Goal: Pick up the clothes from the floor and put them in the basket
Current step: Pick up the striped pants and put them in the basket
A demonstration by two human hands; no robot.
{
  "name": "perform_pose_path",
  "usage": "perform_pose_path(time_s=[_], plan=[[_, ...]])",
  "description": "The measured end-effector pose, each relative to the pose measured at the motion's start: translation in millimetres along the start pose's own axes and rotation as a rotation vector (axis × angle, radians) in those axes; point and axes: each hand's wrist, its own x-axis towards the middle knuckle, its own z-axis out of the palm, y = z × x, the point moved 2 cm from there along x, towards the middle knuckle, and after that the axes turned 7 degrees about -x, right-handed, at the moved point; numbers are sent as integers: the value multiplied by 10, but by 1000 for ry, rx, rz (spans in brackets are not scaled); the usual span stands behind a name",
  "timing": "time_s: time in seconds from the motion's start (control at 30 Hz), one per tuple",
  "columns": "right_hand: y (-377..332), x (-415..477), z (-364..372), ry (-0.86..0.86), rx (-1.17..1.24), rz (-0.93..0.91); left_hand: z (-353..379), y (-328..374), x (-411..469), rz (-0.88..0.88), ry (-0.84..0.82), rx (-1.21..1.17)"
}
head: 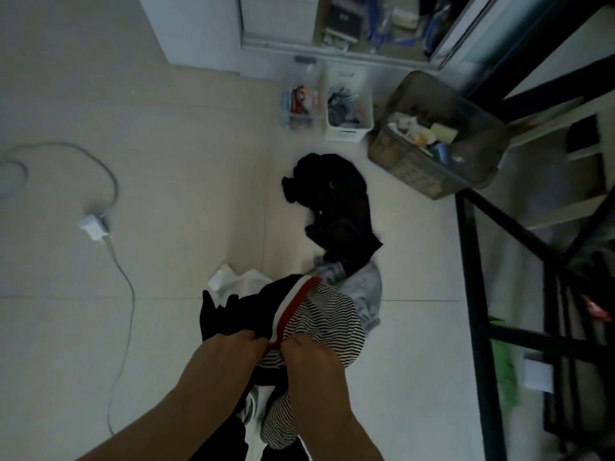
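My left hand point(233, 347) and my right hand point(309, 352) are side by side low in the middle, both gripping a bundle of clothes: a black garment with a red and white band point(293, 304) and a black-and-white striped garment point(329, 321). Under the bundle lie a white cloth point(239, 281) and a grey garment point(364, 287) on the floor. Beyond them a black garment point(336, 204) is spread on the tiles. A white slotted basket point(349, 131) with dark items inside stands at the back.
A brownish translucent bin point(442, 174) full of bottles stands at the right. A black metal frame point(472, 277) runs down the right side. A white charger and cable point(95, 226) lie at left. A clear box point(299, 104) sits beside the white basket.
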Motion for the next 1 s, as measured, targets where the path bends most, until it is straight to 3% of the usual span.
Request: perform_pose_path(time_s=[0.27, 0.57, 0.83, 1.0], plan=[[47, -492, -1035, 129, 2, 94, -813, 919, -308, 154, 187, -75], [470, -1115, -2716, 446, 4, 210, -2033, 2412, -407, 422, 405, -51], [789, -1827, -4097, 712, -98, 347, -2970, 3805, -492, 646, 307, 127], [957, -2284, -4693, 848, -164, 503, -3373, 4562, -591, 834, 336, 220]])
